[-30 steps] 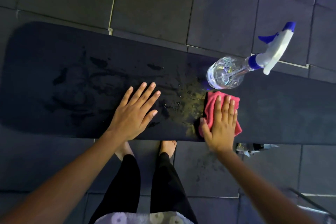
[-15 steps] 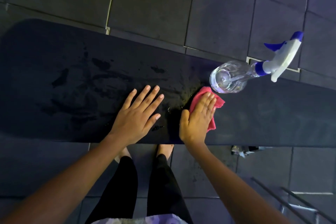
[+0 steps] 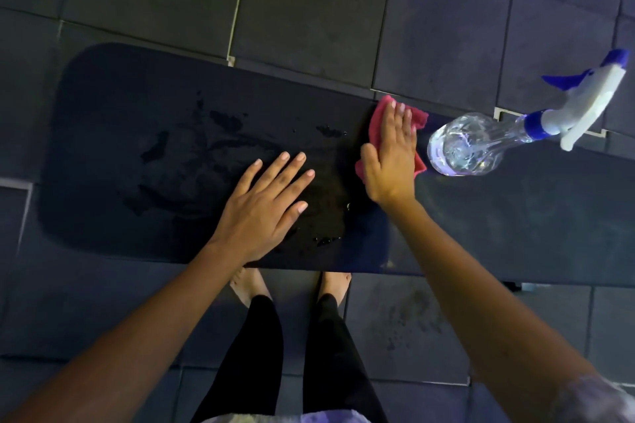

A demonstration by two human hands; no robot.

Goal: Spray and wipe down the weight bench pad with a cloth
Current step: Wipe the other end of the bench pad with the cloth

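The long black bench pad [image 3: 137,182] runs across the view, with wet patches and droplets on its left and middle. A pink cloth [image 3: 379,110] lies near the pad's far edge, and my right hand [image 3: 390,158] presses flat on it with straight fingers. My left hand [image 3: 264,206] rests flat on the wet middle of the pad, fingers spread. A clear spray bottle [image 3: 470,144] with a white and blue trigger head stands on the pad just right of the cloth.
Dark grey floor tiles [image 3: 309,10] surround the bench. My bare feet [image 3: 247,285] and black-trousered legs stand at the pad's near edge. The right part of the pad [image 3: 549,233] looks dry.
My right hand has slid the cloth from the pad's near side up to its far edge, next to the bottle. My left hand has stayed flat in place.
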